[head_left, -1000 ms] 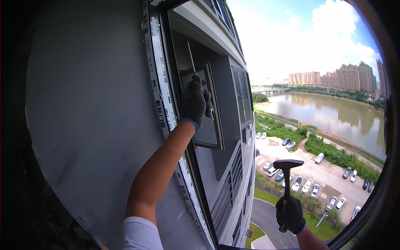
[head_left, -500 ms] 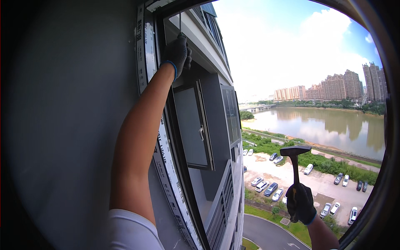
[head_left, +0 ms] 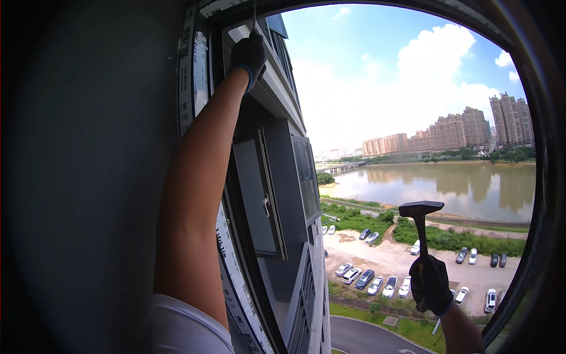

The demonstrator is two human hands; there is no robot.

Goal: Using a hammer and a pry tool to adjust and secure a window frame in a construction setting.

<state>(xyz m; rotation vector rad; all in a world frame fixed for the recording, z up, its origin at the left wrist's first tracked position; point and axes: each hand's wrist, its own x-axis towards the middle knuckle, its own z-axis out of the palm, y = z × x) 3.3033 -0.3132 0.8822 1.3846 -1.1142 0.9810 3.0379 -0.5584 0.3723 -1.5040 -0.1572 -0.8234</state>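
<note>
My left hand, in a dark glove with a blue cuff, is raised high at the upper left corner of the window frame. It is closed round a screwdriver, whose thin metal shaft points up to the top of the frame; the glove hides most of its handle, and the tip is hard to make out. At the lower right, my right hand, gloved the same way, grips a hammer by its handle. The hammer stands upright, its dark head on top, well apart from the screwdriver.
Beside my left arm runs a dark wall, meeting the frame's film-covered edge. Through the opening, a neighbouring window sash stands ajar. Far below are parked cars, a road and a river.
The view has tilted up and turned a little to the right. My left hand and the screwdriver now sit nearer the picture's top. Both hands keep their grip.
</note>
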